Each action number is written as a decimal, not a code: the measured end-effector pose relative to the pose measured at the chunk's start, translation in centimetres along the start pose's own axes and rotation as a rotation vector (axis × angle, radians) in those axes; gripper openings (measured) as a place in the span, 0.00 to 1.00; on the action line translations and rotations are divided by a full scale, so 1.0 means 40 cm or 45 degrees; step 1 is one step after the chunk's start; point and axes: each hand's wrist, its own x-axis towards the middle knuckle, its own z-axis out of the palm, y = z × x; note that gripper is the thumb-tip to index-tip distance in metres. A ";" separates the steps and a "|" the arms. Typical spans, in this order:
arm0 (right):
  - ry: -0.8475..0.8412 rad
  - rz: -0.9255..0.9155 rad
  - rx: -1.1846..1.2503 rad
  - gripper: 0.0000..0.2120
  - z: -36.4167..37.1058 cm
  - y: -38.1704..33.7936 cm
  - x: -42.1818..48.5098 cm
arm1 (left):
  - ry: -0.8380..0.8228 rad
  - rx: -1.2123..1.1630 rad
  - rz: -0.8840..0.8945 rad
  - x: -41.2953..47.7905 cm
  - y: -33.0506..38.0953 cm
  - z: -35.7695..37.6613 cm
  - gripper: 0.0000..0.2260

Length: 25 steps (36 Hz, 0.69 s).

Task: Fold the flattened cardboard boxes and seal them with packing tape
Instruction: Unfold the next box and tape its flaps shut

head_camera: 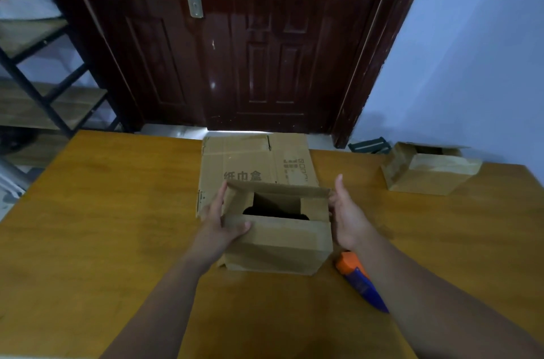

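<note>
Box [279,244] stands between left hand [219,223], gripping its corner, and right hand [347,217], flat against its side.

Brown erected box [279,244] upright, top flaps part-open; flattened box [253,161] behind.
</note>
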 end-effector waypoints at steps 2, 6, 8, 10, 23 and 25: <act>0.016 0.006 0.016 0.23 0.007 -0.002 0.000 | 0.051 -0.081 0.046 -0.002 0.000 0.016 0.30; 0.044 -0.008 -0.051 0.15 0.012 -0.012 0.004 | 0.016 -0.073 0.077 0.003 -0.010 0.039 0.10; 0.096 0.049 -0.079 0.24 0.009 -0.019 0.007 | -0.024 -0.020 0.061 0.002 -0.013 0.043 0.05; 0.082 0.269 -0.135 0.33 0.009 -0.023 0.002 | -0.030 -0.057 0.048 -0.001 -0.011 0.043 0.05; -0.037 0.458 -0.416 0.36 0.007 -0.041 -0.041 | 0.173 -0.090 -0.200 -0.008 0.015 0.069 0.23; -0.031 0.435 -0.435 0.32 0.006 -0.040 -0.047 | 0.111 -0.154 -0.370 -0.009 0.034 0.062 0.23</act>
